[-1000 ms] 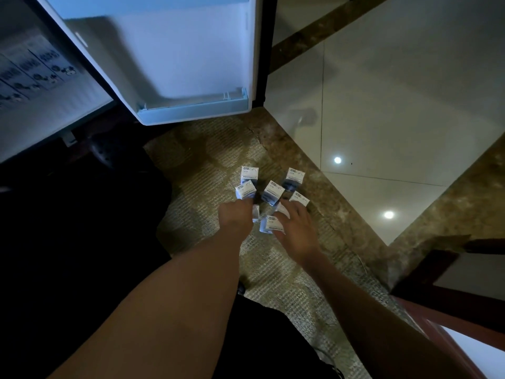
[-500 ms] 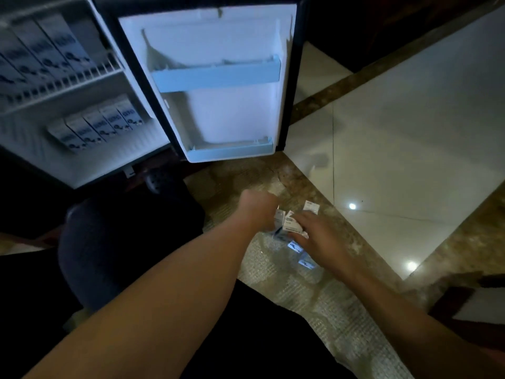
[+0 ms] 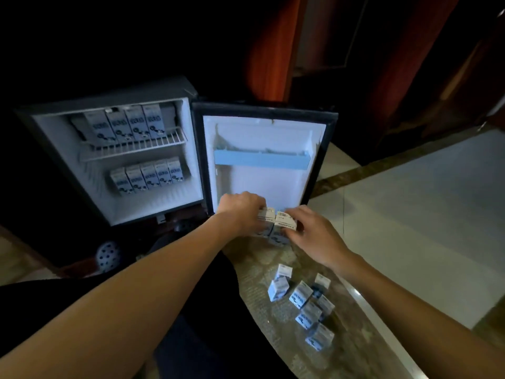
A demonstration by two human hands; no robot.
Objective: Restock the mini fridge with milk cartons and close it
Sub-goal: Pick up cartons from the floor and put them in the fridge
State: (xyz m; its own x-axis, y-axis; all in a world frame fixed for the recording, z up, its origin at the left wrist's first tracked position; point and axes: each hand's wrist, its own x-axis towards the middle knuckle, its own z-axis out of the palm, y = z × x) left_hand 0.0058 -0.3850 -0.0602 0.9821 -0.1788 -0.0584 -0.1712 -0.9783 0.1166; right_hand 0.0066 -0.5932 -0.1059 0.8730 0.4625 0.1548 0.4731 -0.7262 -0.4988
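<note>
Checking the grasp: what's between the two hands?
Head view: two milk cartons side by side, the left hand gripping one and the right hand the other.

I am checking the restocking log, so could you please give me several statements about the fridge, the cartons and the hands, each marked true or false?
1. The fridge door is open. True.
2. The left hand is empty. False: the left hand grips the left carton.
3. The right hand holds the right carton. True.
4. The door rack is full of cartons. False: the door rack holds none.
5. The wire shelf bears a row of cartons. True.
6. No cartons remain on the rug. False: several loose cartons stand on the rug.
</note>
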